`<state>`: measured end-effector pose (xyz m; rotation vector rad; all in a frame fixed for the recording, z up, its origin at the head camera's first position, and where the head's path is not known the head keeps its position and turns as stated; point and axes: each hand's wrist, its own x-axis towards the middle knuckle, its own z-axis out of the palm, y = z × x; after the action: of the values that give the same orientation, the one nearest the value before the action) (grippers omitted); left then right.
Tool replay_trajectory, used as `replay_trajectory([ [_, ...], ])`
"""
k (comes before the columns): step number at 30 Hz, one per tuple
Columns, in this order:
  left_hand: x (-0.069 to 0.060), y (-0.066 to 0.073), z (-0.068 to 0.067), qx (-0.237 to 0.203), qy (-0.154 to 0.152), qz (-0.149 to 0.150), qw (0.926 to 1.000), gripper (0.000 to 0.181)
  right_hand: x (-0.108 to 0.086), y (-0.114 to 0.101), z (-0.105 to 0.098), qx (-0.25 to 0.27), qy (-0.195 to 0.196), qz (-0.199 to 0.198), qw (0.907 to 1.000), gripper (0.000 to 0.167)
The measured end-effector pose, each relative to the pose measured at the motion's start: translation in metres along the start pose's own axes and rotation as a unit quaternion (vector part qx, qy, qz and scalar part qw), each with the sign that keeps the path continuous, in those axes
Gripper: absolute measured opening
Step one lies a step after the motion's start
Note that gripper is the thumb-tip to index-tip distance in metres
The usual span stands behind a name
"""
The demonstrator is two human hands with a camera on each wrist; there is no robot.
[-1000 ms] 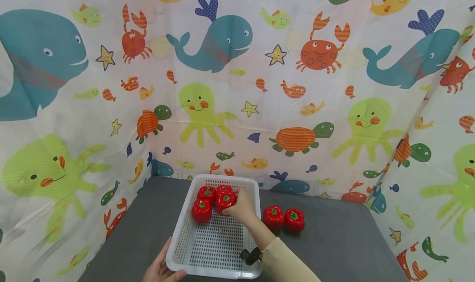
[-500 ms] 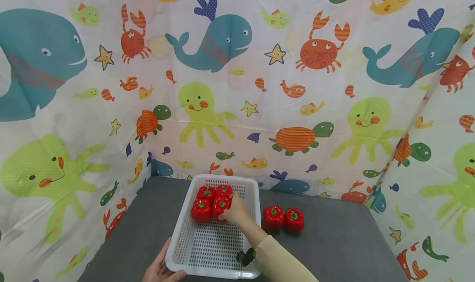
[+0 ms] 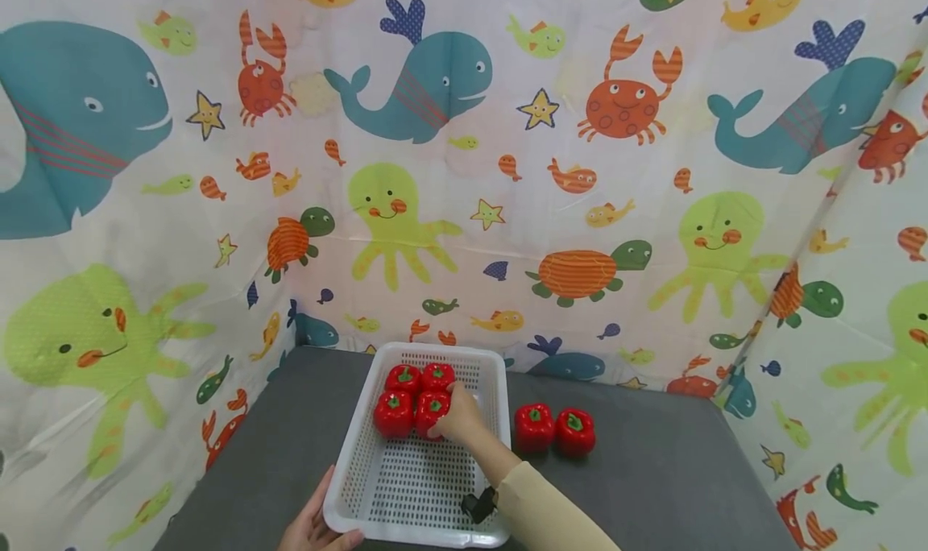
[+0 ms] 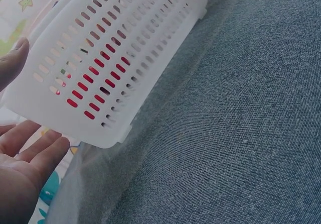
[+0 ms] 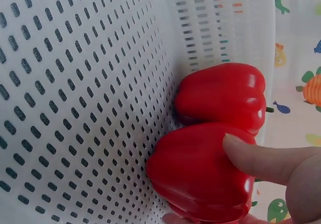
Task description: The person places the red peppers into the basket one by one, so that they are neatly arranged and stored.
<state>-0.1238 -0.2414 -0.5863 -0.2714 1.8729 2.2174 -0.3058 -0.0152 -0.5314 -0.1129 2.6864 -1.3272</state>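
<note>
A red bell pepper (image 3: 429, 412) is in my right hand (image 3: 461, 416), its thumb on one side and fingers on the other. It stands in a white perforated plastic basket (image 3: 420, 532), at the front right of a cluster of red peppers. Another pepper (image 3: 394, 416) sits to its left, with two more (image 3: 403, 379) behind. In the right wrist view, the thumb presses the held pepper (image 5: 195, 169), and a neighbouring pepper (image 5: 220, 96) lies against it. At the basket's near left corner, my left hand (image 3: 315, 523) touches the outside with fairly straight fingers and thumb.
Two red bell peppers (image 3: 554, 430) stand side by side on the grey table (image 3: 667, 470), right of the basket. A curtain (image 3: 507, 213) printed with sea animals hangs behind and at both sides. The basket's raised walls surround the right hand's work.
The right hand has lowered the pepper slightly toward me and left, into the front right place of the cluster. The left hand has stayed at the basket corner.
</note>
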Motion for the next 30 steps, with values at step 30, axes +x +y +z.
replay_trajectory([
  [30, 0.001, 0.005, 0.006, -0.006, 0.011, -0.006, 0.9999, 0.118, -0.061, 0.012, -0.125, 0.099, 0.102, -0.062, 0.988, 0.077],
])
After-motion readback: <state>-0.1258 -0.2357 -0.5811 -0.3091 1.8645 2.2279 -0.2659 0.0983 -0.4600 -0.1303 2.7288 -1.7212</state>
